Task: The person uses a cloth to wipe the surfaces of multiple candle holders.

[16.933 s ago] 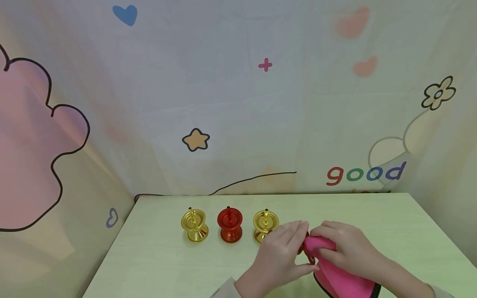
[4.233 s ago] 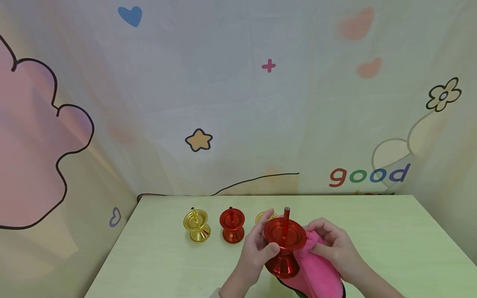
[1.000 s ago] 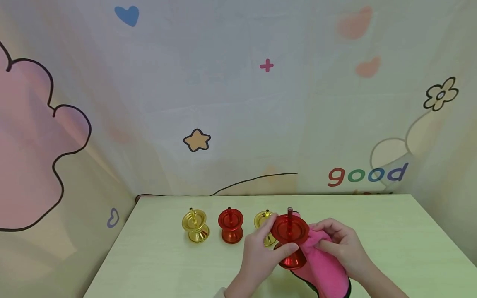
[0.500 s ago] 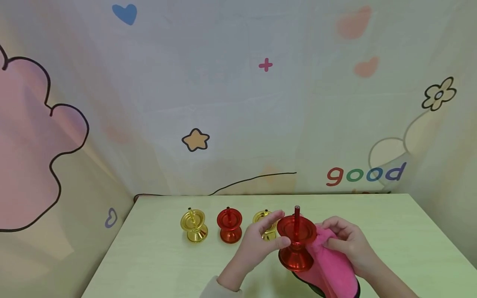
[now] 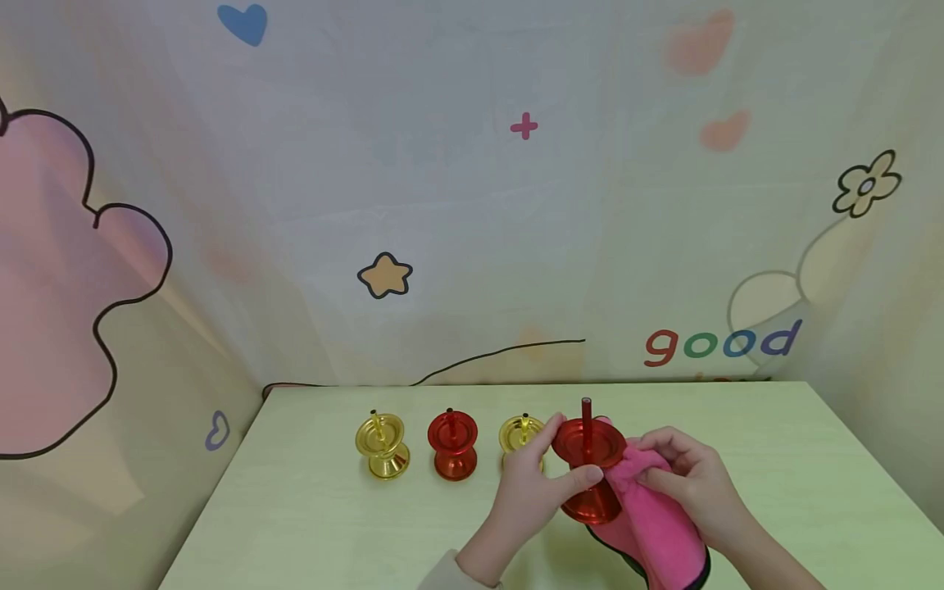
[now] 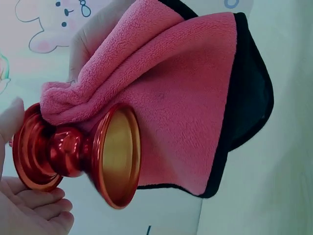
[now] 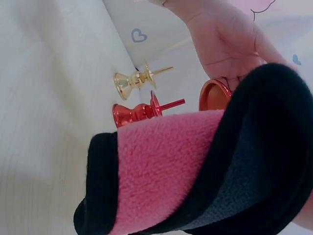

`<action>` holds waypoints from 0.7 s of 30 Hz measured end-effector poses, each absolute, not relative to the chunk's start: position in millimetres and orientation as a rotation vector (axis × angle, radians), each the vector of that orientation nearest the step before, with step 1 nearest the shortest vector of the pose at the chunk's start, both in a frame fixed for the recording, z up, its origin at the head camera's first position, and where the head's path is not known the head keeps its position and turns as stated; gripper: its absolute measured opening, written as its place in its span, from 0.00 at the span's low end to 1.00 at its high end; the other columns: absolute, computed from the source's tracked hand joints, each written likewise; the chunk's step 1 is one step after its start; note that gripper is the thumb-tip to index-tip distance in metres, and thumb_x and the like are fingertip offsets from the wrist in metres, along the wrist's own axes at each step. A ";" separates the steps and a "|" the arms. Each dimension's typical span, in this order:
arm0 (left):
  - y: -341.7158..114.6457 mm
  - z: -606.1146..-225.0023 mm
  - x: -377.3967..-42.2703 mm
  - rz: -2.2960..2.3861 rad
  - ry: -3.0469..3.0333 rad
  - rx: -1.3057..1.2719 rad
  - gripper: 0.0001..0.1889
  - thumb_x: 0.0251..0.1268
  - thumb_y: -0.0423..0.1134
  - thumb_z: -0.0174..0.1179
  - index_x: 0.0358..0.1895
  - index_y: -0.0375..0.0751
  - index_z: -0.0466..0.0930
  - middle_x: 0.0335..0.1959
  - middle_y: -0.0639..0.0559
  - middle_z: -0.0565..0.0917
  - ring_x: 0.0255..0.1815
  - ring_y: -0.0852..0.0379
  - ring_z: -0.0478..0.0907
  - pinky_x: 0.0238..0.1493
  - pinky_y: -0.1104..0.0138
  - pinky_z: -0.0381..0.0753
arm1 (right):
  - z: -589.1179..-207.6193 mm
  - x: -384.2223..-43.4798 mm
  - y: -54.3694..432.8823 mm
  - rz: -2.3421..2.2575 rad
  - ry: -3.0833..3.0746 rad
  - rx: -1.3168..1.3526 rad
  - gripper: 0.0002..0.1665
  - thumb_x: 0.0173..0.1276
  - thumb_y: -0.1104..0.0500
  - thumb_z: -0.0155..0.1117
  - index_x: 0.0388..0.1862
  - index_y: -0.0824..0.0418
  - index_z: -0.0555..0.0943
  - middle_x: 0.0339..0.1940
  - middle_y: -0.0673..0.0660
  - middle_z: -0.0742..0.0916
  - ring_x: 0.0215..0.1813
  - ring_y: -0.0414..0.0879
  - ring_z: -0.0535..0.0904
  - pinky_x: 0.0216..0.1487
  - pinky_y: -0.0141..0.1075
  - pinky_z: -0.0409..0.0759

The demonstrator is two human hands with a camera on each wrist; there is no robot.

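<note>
A shiny red metal candle holder, with a thin stem rising from its dish, is held upright above the table by my left hand. That thumb lies at the near side of the dish, the fingers at its far side. My right hand pinches a pink cloth with a black border and presses a bunched part to the dish's right rim. In the left wrist view, the cloth hangs beside the holder, whose hollow base is golden inside. The right wrist view has the cloth covering most of the holder.
Behind the hands, a gold candle holder, a red one and another gold one stand in a row on the pale table. The last is partly hidden by my left hand. A printed curtain hangs behind.
Earliest, my left hand covered most of the red holder; later it shows upright in that hand. Since 4.2 s ago, the holder, cloth and both hands have shifted right. Left fingers loosened, then closed on the dish again.
</note>
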State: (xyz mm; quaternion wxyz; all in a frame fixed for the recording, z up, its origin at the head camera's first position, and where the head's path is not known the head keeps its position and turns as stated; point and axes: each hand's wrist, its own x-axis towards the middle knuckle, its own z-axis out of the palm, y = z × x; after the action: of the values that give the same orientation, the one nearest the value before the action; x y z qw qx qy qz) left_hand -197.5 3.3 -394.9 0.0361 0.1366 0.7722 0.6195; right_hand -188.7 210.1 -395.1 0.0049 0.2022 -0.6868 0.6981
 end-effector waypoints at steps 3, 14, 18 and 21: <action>7.0 -394.8 -201.0 1.972 2.307 0.402 0.38 0.47 0.52 0.64 0.63 0.45 0.62 0.59 0.53 0.72 0.64 0.51 0.61 0.59 0.53 0.66 | -395.7 -189.2 211.6 2.187 -2.149 0.624 0.20 0.59 0.75 0.52 0.40 0.53 0.77 0.39 0.43 0.84 0.38 0.35 0.79 0.32 0.31 0.80; 8.6 -401.0 -210.7 2.157 1.852 0.535 0.32 0.48 0.43 0.65 0.60 0.45 0.67 0.54 0.52 0.76 0.59 0.56 0.69 0.57 0.62 0.70 | -395.6 -196.2 227.1 2.397 -2.114 0.685 0.21 0.61 0.75 0.48 0.41 0.51 0.77 0.39 0.44 0.84 0.38 0.37 0.80 0.35 0.31 0.80; 9.3 -402.6 -213.6 2.165 1.754 0.597 0.29 0.49 0.41 0.65 0.58 0.44 0.69 0.51 0.47 0.78 0.50 0.59 0.75 0.52 0.66 0.74 | -397.0 -198.6 231.7 2.463 -2.084 0.758 0.22 0.62 0.75 0.46 0.42 0.51 0.76 0.40 0.45 0.84 0.39 0.36 0.80 0.37 0.31 0.80; 10.5 -403.7 -215.1 2.165 1.713 0.614 0.28 0.49 0.39 0.65 0.57 0.43 0.70 0.49 0.44 0.79 0.43 0.61 0.77 0.47 0.69 0.76 | -398.0 -200.6 235.0 2.504 -2.064 0.812 0.23 0.62 0.76 0.44 0.43 0.51 0.76 0.41 0.45 0.83 0.40 0.36 0.80 0.37 0.30 0.80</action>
State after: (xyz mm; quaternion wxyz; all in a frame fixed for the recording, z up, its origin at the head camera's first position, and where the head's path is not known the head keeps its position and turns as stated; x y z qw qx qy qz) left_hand -215.1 10.5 -403.7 0.1563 0.2145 0.5983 0.7561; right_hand -200.6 235.0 -398.0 -0.1015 0.2416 -0.6137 0.7448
